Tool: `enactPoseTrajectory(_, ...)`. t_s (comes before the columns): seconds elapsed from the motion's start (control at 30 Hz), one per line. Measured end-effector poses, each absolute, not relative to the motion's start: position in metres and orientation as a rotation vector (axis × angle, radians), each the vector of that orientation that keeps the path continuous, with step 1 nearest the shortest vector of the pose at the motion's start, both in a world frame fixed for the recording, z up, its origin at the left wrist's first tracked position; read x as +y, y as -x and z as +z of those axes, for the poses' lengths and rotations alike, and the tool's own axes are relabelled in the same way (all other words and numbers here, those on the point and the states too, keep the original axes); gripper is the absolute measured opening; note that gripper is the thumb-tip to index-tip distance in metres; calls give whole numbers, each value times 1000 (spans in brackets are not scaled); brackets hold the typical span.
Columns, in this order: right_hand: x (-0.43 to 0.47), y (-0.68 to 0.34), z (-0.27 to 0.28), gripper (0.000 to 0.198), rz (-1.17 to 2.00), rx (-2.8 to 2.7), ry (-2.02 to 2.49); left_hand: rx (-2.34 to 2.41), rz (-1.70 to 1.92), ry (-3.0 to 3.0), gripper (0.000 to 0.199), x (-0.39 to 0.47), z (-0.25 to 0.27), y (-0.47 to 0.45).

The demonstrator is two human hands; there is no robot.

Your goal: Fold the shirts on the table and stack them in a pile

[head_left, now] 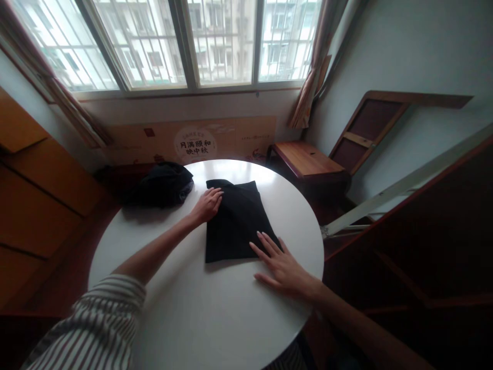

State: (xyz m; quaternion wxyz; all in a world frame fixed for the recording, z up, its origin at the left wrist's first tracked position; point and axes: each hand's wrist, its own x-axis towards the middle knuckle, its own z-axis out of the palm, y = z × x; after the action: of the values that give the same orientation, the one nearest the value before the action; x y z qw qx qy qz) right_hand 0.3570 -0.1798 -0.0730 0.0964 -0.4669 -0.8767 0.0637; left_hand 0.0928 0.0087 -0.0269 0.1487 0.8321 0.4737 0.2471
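A black garment, folded into a flat rectangle, lies on the round white table. My left hand rests palm down on the fold's upper left edge, fingers loosely together. My right hand lies flat at the lower right corner, fingers spread, fingertips on the cloth. Neither hand grips anything.
A heap of dark clothing sits at the table's far left edge. Behind the table stand a low wooden bench and a cardboard panel under the window. Wooden furniture lines the left; a leaning frame and boards fill the right.
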Motion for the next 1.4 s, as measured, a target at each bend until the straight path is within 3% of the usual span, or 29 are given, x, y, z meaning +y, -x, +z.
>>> enactPoseTrajectory(0.13,-214,-366,-74,67,192,-2592,1328,1514,839,-1846,35,-27,-43,-54)
enactPoseTrajectory(0.27,-207,-361,-60,47,227,-2514,1303,1384,839,-1126,54,-53,-40,-41)
enactPoseTrajectory(0.43,-160,-337,-25,36,309,-2406,1227,1295,572,-1183,58,-57,-34,-55)
enactPoseTrajectory(0.5,-147,-325,-16,40,293,-2424,1176,1277,464,-1297,58,-58,-37,-60)
enactPoseTrajectory(0.7,-147,-307,-30,75,351,-2680,1057,1168,238,-1348,60,-87,-41,-56)
enactPoseTrajectory(0.87,-152,-329,-55,53,171,-2685,1132,1287,213,-1331,64,-116,-51,-44)
enactPoseTrajectory(1.13,-155,-389,-75,71,-35,-2625,1131,1357,221,-1373,68,-131,-54,-39)
enactPoseTrajectory(1.23,-160,-401,-82,67,-5,-2568,1058,1259,248,-1483,58,-136,-47,-34)
enactPoseTrajectory(1.4,-156,-404,-85,61,106,-2416,1004,1219,444,-2174,17,-134,-45,-18)
